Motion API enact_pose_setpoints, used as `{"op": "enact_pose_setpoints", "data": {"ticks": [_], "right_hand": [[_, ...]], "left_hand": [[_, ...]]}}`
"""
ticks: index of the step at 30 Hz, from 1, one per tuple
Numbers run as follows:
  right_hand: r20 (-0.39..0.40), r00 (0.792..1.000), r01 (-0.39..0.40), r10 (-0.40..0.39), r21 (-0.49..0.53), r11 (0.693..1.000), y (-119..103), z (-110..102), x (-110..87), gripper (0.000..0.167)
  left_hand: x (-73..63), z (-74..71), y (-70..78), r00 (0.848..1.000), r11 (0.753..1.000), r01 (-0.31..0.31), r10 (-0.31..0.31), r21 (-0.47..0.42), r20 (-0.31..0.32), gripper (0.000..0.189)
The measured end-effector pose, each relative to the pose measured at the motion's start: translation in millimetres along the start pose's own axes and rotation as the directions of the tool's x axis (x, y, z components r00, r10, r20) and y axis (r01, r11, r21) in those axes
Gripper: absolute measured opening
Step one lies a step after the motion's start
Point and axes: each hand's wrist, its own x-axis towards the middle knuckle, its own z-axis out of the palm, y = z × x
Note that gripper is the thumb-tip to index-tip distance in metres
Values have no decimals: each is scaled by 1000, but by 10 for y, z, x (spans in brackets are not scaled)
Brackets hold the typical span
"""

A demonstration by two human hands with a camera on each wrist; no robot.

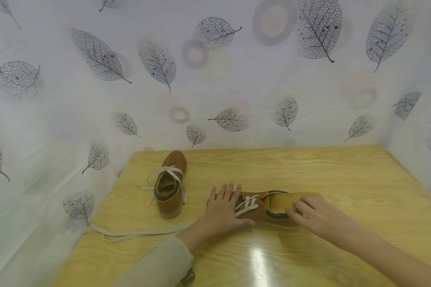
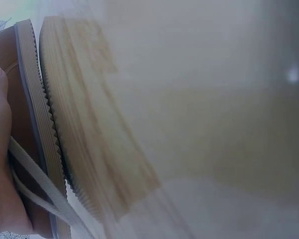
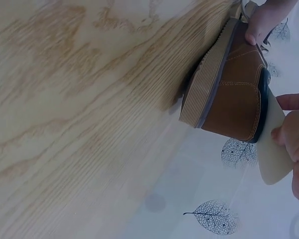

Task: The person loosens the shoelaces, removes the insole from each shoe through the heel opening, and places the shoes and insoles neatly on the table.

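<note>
A brown lace-up shoe (image 1: 263,217) lies on the table with its toe to the left and its heel to the right. My left hand (image 1: 220,213) rests across its toe and front, fingers spread and straight, thumb along the near side. A pale tan insole (image 1: 280,202) sits partly inside the shoe opening, its other end sticking out past the heel. My right hand (image 1: 317,215) pinches that protruding end. The right wrist view shows the insole (image 3: 274,157) between thumb and fingers, beyond the dark collar (image 3: 263,107). Deeper parts of the insole are hidden in the shoe.
A second brown shoe (image 1: 175,161) with loosely tied whitish laces stands at the left, toe pointing away. A long whitish lace (image 1: 140,232) runs across the table's left side to my left wrist. Leaf-printed sheeting (image 1: 237,91) surrounds the wooden table (image 1: 344,171).
</note>
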Motion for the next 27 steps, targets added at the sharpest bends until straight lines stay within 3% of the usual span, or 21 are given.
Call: {"op": "enact_pose_setpoints", "data": {"ticks": [4, 27], "right_hand": [[4, 1000, -7, 7, 1, 1000, 4, -42, -19, 53], [38, 999, -8, 8, -19, 1000, 52, -98, -152, 52]], "left_hand": [[-5, 3, -1, 1000, 1000, 2, -2, 2, 1, 109], [1, 2, 24, 999, 999, 34, -35, 22, 30, 110]]}}
